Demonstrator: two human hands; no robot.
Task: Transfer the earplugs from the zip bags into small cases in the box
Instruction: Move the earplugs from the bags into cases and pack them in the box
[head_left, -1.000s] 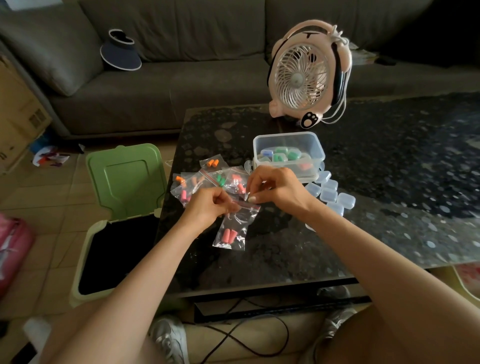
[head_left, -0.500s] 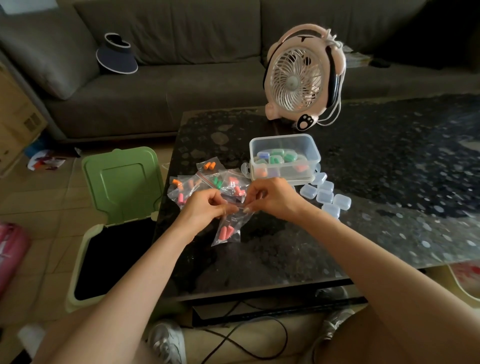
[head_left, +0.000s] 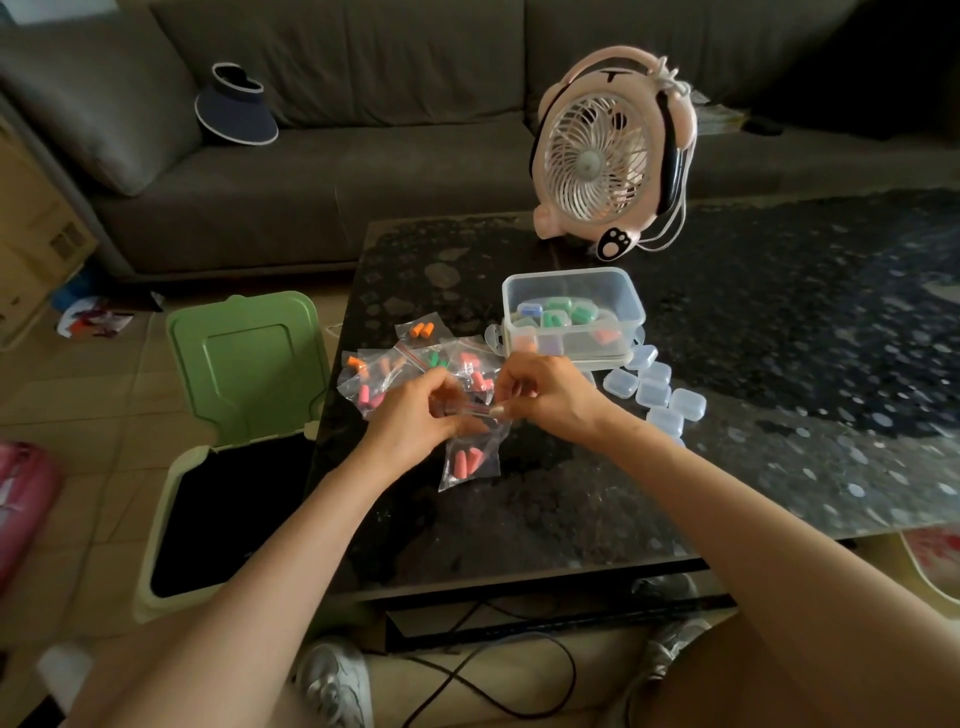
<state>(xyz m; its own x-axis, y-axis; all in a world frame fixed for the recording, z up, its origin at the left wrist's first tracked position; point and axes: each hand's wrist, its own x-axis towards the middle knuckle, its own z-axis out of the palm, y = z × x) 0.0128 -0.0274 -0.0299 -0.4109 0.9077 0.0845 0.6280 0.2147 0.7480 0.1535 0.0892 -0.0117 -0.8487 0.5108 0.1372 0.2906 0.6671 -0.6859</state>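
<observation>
I have my left hand and my right hand together over the near-left part of the dark desk, both pinching the top edge of 1 clear zip bag. The fingers of the left hand are curled in and clamped on the left end of the bag's strip. The right hand's thumb and forefinger are clamped on the right end, and the 2 grips nearly touch. The bag hangs down from them toward me, with pink-red earplugs in its lower half; I cannot tell whether the seal is parted. Just behind my hands a pile of more zip bags lies on the desk, holding orange, pink and green plugs. Behind and to the right of the pile stands the clear box, open-topped, with small cases in it: some green, 1 blue, some showing orange. A cluster of empty clear cases lies on the desk beside the box's right front corner. A pink fan stands near the desk's far edge, and a green-lidded bin is open on the floor to the left.
</observation>
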